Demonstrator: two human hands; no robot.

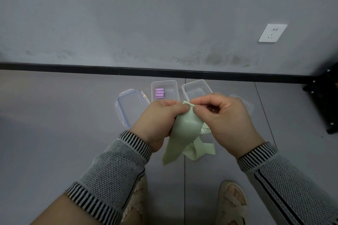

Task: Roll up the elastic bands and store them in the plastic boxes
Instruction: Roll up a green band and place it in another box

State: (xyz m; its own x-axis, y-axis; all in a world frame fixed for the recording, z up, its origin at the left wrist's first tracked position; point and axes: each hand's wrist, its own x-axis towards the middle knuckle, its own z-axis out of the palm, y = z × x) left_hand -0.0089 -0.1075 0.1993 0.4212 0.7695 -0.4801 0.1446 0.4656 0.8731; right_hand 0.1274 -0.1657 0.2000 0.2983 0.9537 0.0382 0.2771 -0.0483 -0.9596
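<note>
Pinching the top edge of the green elastic band (184,124) between left hand (161,117) and right hand (225,117), at 6 o'clock from the empty plastic box (196,89). Risking a loose, springy roll if thumb pressure slackens; dangling tail could twist.

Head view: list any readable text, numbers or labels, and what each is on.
"10" on each of the three purple rolled bands in the left clear plastic box; small characters after each number are too blurred to read.
Green band held by the left hand and right hand: no print visible.
Wall socket and lid: no text.
</note>
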